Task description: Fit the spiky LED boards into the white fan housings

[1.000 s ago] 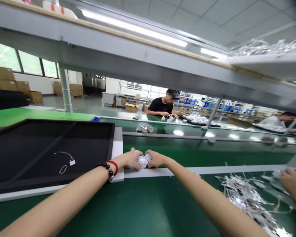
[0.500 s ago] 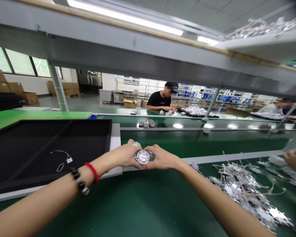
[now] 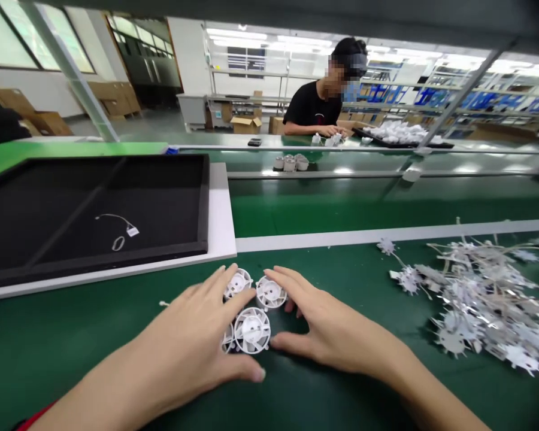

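Observation:
Several small white round fan housings (image 3: 252, 330) with spokes sit in a cluster on the green work surface (image 3: 305, 383). My left hand (image 3: 197, 329) lies over the left side of the cluster, thumb and fingers spread, partly hiding one housing. At the cluster's right is my right hand (image 3: 314, 317), its fingers and thumb apart. Its fingertips touch or nearly touch the right-hand housing (image 3: 272, 292). Neither hand is wrapped round a part. The undersides of the housings are hidden.
A black tray (image 3: 161, 257) on a white board stands at left, holding a thin cable and a small loop. At right lies a pile of silvery star-shaped pieces with wires (image 3: 480, 293). Several white cylinders (image 3: 290, 163) stand beyond; a person (image 3: 314, 108) works across the line.
Both hands have come down and nearer with the white housings, which now rest on the green surface. The fingers have spread apart. The view has tilted downward.

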A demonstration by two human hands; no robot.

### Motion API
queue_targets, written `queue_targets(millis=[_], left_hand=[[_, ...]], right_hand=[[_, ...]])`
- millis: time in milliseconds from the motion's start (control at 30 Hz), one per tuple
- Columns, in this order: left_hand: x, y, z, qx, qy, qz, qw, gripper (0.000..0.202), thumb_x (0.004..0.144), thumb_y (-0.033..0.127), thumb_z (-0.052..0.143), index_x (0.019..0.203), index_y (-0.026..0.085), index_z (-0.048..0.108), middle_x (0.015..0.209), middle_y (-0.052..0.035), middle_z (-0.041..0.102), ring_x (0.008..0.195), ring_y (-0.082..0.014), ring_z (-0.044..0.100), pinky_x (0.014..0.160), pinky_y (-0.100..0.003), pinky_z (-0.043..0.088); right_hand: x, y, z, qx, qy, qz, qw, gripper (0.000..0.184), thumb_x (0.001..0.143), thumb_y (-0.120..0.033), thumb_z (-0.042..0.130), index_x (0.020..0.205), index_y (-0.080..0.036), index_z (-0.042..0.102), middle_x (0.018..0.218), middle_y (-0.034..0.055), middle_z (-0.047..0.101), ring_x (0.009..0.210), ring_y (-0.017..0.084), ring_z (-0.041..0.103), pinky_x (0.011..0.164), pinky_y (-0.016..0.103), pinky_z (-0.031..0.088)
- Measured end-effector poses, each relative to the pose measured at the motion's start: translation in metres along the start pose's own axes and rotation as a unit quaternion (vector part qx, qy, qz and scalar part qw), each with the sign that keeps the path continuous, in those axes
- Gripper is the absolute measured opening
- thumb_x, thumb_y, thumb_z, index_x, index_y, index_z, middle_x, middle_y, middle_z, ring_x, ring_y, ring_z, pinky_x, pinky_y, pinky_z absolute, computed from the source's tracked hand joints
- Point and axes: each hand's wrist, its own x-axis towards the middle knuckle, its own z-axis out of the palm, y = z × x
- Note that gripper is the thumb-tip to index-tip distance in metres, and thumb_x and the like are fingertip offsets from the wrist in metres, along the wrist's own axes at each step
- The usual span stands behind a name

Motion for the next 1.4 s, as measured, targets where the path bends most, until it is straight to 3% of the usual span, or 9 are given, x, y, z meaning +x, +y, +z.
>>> queue_targets(millis=[100,167,333,533,700,833,1067,1233,1400], left_hand=[[0.008,-0.009,0.009,-0.009,0.104,0.085,0.991,0.081,0.090,0.081,0.062,0.154,0.032,0.057,0.167,-0.0181,0.046,0.148,-0.0504,0.049,0.111,-0.073,0.050],[0.017,-0.010,0.017,-0.003,0.149,0.145,0.978,0.070,0.098,0.074,0.058,0.148,0.026,0.063,0.157,-0.0173,0.060,0.146,-0.0464,0.053,0.117,-0.071,0.046],[0.033,-0.012,0.032,0.006,0.247,0.194,0.949,0.049,0.109,0.056,0.049,0.140,0.022,0.065,0.140,-0.0108,0.073,0.140,-0.0353,0.061,0.131,-0.064,0.027],[0.033,-0.022,0.017,-0.034,0.207,0.181,0.961,0.035,0.107,0.044,0.054,0.136,0.028,0.065,0.131,-0.0067,0.075,0.124,-0.0300,0.070,0.129,-0.059,0.034],[0.032,-0.026,0.007,-0.065,0.188,0.182,0.963,0.030,0.108,0.040,0.051,0.127,0.028,0.070,0.118,-0.0026,0.081,0.110,-0.0261,0.076,0.133,-0.060,0.025],[0.031,-0.028,0.006,-0.067,0.181,0.199,0.961,0.025,0.108,0.041,0.052,0.120,0.031,0.072,0.107,0.0005,0.081,0.101,-0.0233,0.077,0.135,-0.060,0.019],[0.027,-0.022,0.003,-0.072,0.220,0.200,0.952,0.026,0.108,0.043,0.054,0.127,0.030,0.067,0.127,-0.0031,0.075,0.124,-0.0254,0.070,0.135,-0.057,0.023],[0.022,-0.006,0.009,-0.085,0.177,0.234,0.952,0.042,0.106,0.041,0.060,0.146,0.032,0.053,0.141,-0.0040,0.070,0.133,-0.0274,0.066,0.137,-0.059,0.015],[0.020,0.014,0.025,-0.103,0.201,0.244,0.943,0.085,0.095,0.044,0.076,0.161,0.028,0.024,0.147,-0.0085,0.067,0.139,-0.0307,0.062,0.136,-0.062,0.014]], right_hand=[[-0.001,0.013,-0.002,0.003,0.061,-0.040,0.997,0.051,0.103,-0.035,0.067,0.152,-0.021,0.059,0.147,0.0143,0.069,0.114,0.030,0.076,0.101,0.045,0.061],[0.002,0.018,-0.001,0.003,0.084,-0.043,0.996,0.035,0.107,-0.031,0.059,0.140,-0.022,0.068,0.135,0.0109,0.076,0.116,0.029,0.075,0.102,0.044,0.060],[0.009,0.018,0.007,0.006,0.161,-0.053,0.986,0.029,0.109,-0.033,0.054,0.116,-0.022,0.080,0.125,0.0113,0.079,0.112,0.029,0.075,0.097,0.045,0.061],[0.009,0.014,0.003,0.055,0.227,-0.035,0.972,0.027,0.105,-0.029,0.056,0.100,-0.024,0.082,0.109,0.0080,0.081,0.097,0.023,0.077,0.087,0.039,0.061],[0.011,0.014,-0.004,0.114,0.235,0.011,0.965,0.025,0.101,-0.033,0.060,0.092,-0.024,0.082,0.092,0.0048,0.084,0.082,0.022,0.076,0.070,0.034,0.059],[0.011,0.015,-0.006,0.154,0.236,0.039,0.959,0.026,0.100,-0.036,0.060,0.091,-0.023,0.082,0.088,0.0044,0.084,0.077,0.022,0.076,0.068,0.034,0.060],[0.009,0.016,-0.009,0.221,0.242,0.021,0.945,0.027,0.102,-0.038,0.060,0.094,-0.020,0.080,0.092,0.0073,0.084,0.081,0.022,0.078,0.070,0.034,0.063],[0.004,0.007,-0.010,0.251,0.235,-0.049,0.938,0.021,0.102,-0.032,0.062,0.090,-0.022,0.078,0.093,0.0055,0.083,0.084,0.020,0.078,0.069,0.030,0.062],[0.001,-0.006,-0.003,0.264,0.221,-0.133,0.929,0.017,0.099,-0.020,0.064,0.087,-0.023,0.075,0.088,0.0018,0.078,0.080,0.015,0.073,0.070,0.026,0.059]])
